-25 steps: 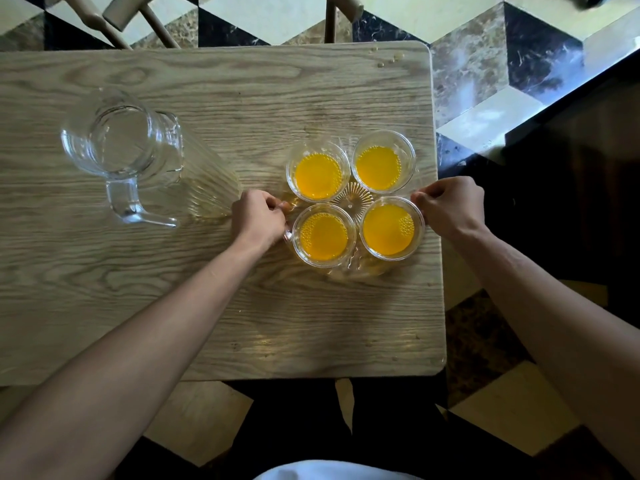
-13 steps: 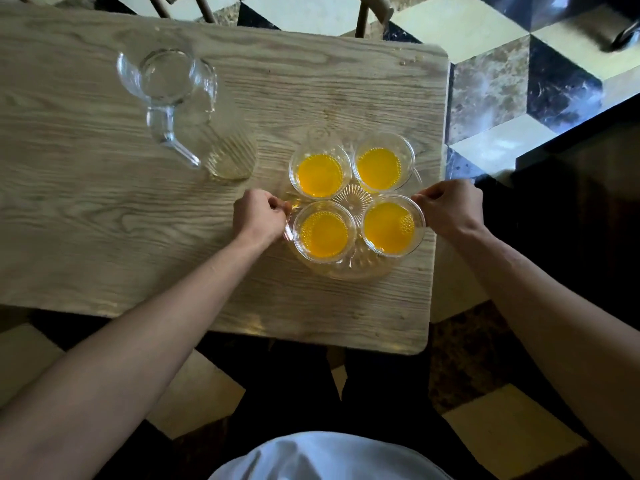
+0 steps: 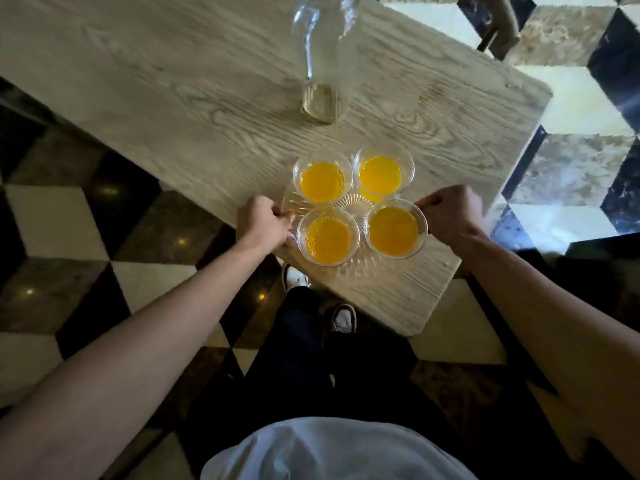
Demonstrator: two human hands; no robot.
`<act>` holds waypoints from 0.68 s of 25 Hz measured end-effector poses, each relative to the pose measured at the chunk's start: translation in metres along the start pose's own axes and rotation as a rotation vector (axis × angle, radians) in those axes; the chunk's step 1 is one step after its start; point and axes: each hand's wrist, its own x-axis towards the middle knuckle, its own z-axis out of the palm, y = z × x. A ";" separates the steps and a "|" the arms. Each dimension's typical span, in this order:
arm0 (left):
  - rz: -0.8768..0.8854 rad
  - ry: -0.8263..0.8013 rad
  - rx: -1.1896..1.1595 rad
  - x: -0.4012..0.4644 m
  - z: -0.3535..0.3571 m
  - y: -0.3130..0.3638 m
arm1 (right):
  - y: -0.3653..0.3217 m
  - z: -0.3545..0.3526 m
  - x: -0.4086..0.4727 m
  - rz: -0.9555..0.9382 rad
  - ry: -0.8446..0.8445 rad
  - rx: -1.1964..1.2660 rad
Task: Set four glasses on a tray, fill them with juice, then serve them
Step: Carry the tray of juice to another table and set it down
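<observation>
A clear cut-glass tray [image 3: 350,202] carries several glasses of orange juice: two at the back [image 3: 322,181] [image 3: 380,174] and two at the front [image 3: 328,240] [image 3: 393,231]. My left hand [image 3: 263,223] grips the tray's left rim and my right hand [image 3: 450,213] grips its right rim. The tray hangs over the near edge of the wooden table [image 3: 180,109], partly past it. I cannot tell whether it still touches the tabletop.
An empty clear glass pitcher [image 3: 322,60] stands on the table behind the tray. A chair leg [image 3: 498,32] shows at the far right corner. Below me are my dark trousers, white shoes [image 3: 341,318] and a checkered tile floor [image 3: 69,220].
The view has swung, so the table now sits at an angle. The tray with the glasses has come toward me, over the table's near edge. Both hands keep their hold on its rim.
</observation>
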 end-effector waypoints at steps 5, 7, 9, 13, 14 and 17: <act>-0.139 0.084 -0.113 -0.027 -0.031 -0.046 | -0.040 0.025 -0.013 -0.118 -0.100 -0.041; -0.188 0.104 -0.162 -0.041 -0.049 -0.061 | -0.060 0.037 -0.020 -0.192 -0.139 -0.057; -0.233 0.124 -0.204 -0.052 -0.066 -0.075 | -0.082 0.049 -0.025 -0.257 -0.173 -0.073; -0.317 0.200 -0.275 -0.066 -0.097 -0.099 | -0.127 0.076 -0.033 -0.369 -0.223 -0.138; -0.329 0.221 -0.301 -0.068 -0.106 -0.107 | -0.139 0.084 -0.036 -0.390 -0.238 -0.156; -0.357 0.281 -0.345 -0.071 -0.131 -0.133 | -0.176 0.111 -0.045 -0.439 -0.261 -0.199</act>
